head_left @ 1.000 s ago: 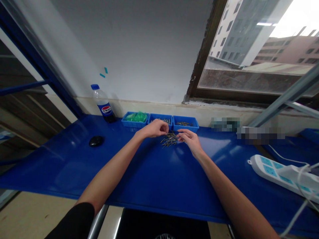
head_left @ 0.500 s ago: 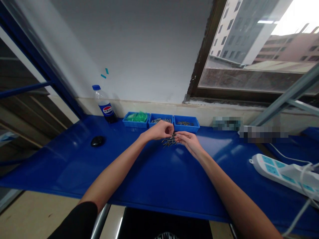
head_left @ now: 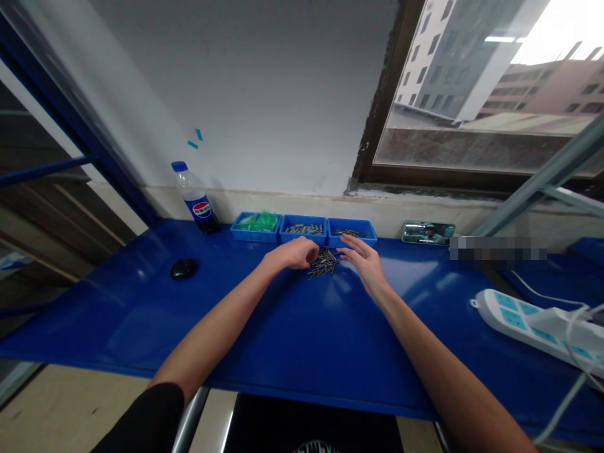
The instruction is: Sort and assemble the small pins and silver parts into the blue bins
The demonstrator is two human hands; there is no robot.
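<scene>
A loose heap of slender, dark and brassy metal screws (head_left: 325, 263) lies on the glossy blue tabletop (head_left: 302, 343), its pieces crossing one another at many angles. The person's left hand (head_left: 296, 253) is just left of the heap, fingers curled inward and thumb side facing the screws; whether a screw sits between those fingertips, I cannot tell. The right hand (head_left: 362, 261) is just right of the heap, released, its fingers parted and pointing toward the screws, with nothing visible in its grasp.

Directly beyond the heap stands a rectangular blue plastic tray of small grey cylindrical pieces (head_left: 304, 239). Beyond the heap and to its right, touching that tray, is a matching blue plastic tray with thin metal pieces (head_left: 353, 242); beyond and to the left is a third blue plastic tray filled with crumpled green plastic (head_left: 255, 237).

Farther left of the heap, a clear plastic bottle with a blue cap, a blue label and dark liquid (head_left: 201, 204) stands upright near the wall, and a smooth, rounded black object (head_left: 183, 269) lies nearer the person. Well to the right of the heap are a phone on its long edge, screen lit (head_left: 428, 233), and a white power strip with light-blue socket panels (head_left: 523, 321).
</scene>
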